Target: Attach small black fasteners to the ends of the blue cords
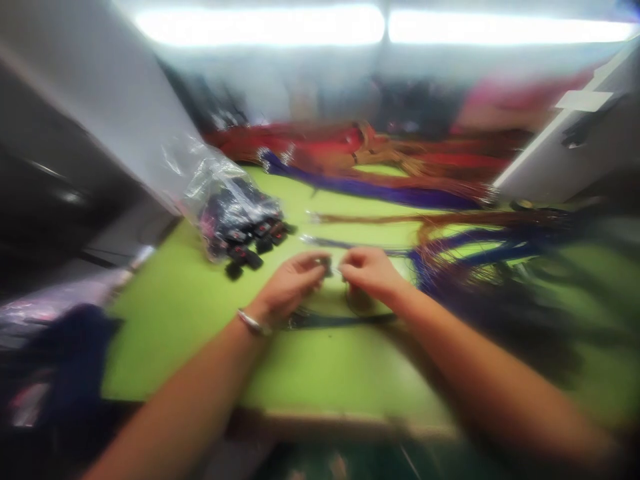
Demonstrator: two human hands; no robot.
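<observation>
My left hand (290, 285), with a bracelet at the wrist, pinches a small dark connector (328, 265) above the green table (320, 373). Close by on its right, my right hand (373, 272) is closed in a pinch on the thin end of a wire (337, 270). The wire's tip points at the connector; blur hides whether they touch. Below my hands lies a bundle of dark wires (340, 321). To the left, a clear plastic bag (195, 180) spills several black connectors (245, 257) onto the table.
Blue and brown wire bundles (465, 240) lie on the right. Behind them stretch a purple wire bundle (380, 190) and orange-brown bundles (400, 157). Pale panels (575, 147) flank the table, and bright tube lights (260, 25) hang above. Dark cloth (65, 367) is at the left.
</observation>
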